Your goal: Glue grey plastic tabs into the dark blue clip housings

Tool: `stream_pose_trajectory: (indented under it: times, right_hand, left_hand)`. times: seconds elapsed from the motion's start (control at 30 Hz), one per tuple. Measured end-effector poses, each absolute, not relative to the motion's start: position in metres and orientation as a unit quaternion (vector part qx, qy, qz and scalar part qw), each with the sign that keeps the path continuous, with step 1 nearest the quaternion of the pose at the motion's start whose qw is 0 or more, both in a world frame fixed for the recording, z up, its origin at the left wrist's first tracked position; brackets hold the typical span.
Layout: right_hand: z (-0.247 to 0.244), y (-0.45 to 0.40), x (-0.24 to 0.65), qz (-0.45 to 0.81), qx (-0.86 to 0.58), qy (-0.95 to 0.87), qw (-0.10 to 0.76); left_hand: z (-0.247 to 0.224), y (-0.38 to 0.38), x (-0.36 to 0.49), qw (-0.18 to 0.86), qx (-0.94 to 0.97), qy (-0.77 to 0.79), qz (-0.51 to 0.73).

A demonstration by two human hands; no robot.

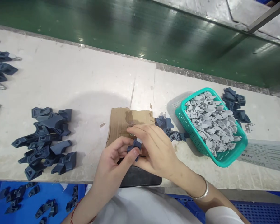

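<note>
1. White clothing [140, 205] sits closest, just below the grip, at the tabletop's near edge; bare forearms reach over that edge from either side.
2. Between thumb and fingers, the left hand [114, 158] pinches a dark blue part [134, 147], with the thumb on top, probably to steady it.
3. From the right, the right hand [157, 147] cups around that part, perhaps as a brace. Its fingers hide much there — I cannot tell whether they grasp anything.
4. Beneath and beyond the grip lies cardboard [116, 124], likely shielding the tabletop [95, 81]; under its near side, a black flat object [142, 178].
5. Well left of the grip spreads a pile of dark blue parts [49, 140]; to the right, a teal basket [193, 140] bears grey pieces [212, 119], probably placed for easy reach.
6. Leftward, bare tabletop before the pile gives moving room. Rightward is tighter — a small cluster [164, 123] sits just beside the right hand, the basket wall close behind.
</note>
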State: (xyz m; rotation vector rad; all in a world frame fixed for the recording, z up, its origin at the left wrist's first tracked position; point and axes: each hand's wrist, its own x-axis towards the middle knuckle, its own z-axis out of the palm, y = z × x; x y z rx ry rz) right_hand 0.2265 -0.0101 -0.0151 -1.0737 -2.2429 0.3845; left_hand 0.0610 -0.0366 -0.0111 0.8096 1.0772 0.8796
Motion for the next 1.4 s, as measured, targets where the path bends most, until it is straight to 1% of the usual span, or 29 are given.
stream_pose_trajectory:
  times: [0.07, 0.13, 0.27, 0.33, 0.4, 0.47, 0.53, 0.73, 0.8, 0.93, 1.1, 1.23, 1.4]
  right_hand:
    - [-0.011, -0.006, 0.233, 0.151, -0.407, -0.845, 0.31]
    - [-0.007, -0.001, 0.242, 0.15, -0.426, -0.836, 0.311]
    - [-0.006, 0.011, 0.268, 0.111, -0.518, -0.795, 0.296]
    - [-0.008, 0.015, 0.279, 0.103, -0.545, -0.789, 0.263]
    - [-0.012, 0.017, 0.287, 0.12, -0.561, -0.793, 0.205]
    - [-0.014, 0.016, 0.291, 0.155, -0.573, -0.792, 0.143]
    - [-0.014, 0.013, 0.293, 0.183, -0.583, -0.785, 0.104]
    - [-0.005, -0.001, 0.304, 0.225, -0.596, -0.766, 0.082]
    - [-0.002, -0.01, 0.307, 0.222, -0.603, -0.761, 0.086]
    - [-0.008, -0.033, 0.307, 0.197, -0.627, -0.744, 0.121]
    - [-0.035, -0.049, 0.299, 0.155, -0.634, -0.742, 0.154]
    - [-0.052, -0.038, 0.29, 0.089, -0.621, -0.759, 0.173]
    - [-0.054, -0.007, 0.278, 0.07, -0.61, -0.772, 0.165]
  left_hand:
    - [-0.01, -0.036, 0.06, 0.651, 0.429, 0.498, 0.38]
    - [-0.01, -0.036, 0.055, 0.587, 0.512, 0.509, 0.367]
    - [-0.017, -0.037, 0.034, 0.438, 0.675, 0.493, 0.33]
    - [-0.022, -0.038, 0.024, 0.371, 0.736, 0.475, 0.308]
    - [-0.026, -0.04, 0.016, 0.321, 0.775, 0.459, 0.294]
    - [-0.029, -0.041, 0.013, 0.284, 0.793, 0.455, 0.289]
    - [-0.03, -0.042, 0.011, 0.258, 0.799, 0.463, 0.285]
    - [-0.031, -0.044, 0.005, 0.235, 0.797, 0.477, 0.287]
    - [-0.031, -0.044, 0.003, 0.23, 0.802, 0.468, 0.291]
    - [-0.033, -0.044, 0.0, 0.217, 0.808, 0.458, 0.301]
    - [-0.038, -0.043, 0.001, 0.212, 0.81, 0.447, 0.314]
    - [-0.039, -0.043, 0.003, 0.237, 0.807, 0.439, 0.315]
    - [-0.04, -0.044, 0.004, 0.248, 0.8, 0.442, 0.32]
